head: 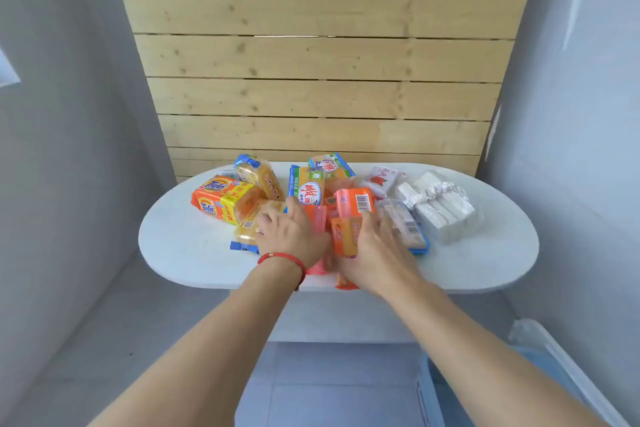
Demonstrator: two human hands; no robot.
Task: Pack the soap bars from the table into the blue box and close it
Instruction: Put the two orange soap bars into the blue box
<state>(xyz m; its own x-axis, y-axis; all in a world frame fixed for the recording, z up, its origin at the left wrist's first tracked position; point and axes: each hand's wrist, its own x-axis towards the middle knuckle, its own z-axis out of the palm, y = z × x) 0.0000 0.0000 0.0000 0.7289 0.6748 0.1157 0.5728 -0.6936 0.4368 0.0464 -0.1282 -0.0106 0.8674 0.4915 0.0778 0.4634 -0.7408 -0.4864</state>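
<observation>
Table (pixel 485 263) edge bare beside soap bars (pixel 349 208)

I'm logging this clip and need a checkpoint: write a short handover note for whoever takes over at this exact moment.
Left hand: palm down on the pile, over the clear-wrapped yellow bars; grip not visible.
Right hand: fingers on the orange soap packs; no pack clearly lifted.
On the white table: Tide bars at left, blue-and-yellow packs at the back, white bundle at right.
Blue box: partly visible at lower right, off the table; I can't tell its contents.
Done: nothing seen packed.
Left: pack all bars, close the box.
</observation>
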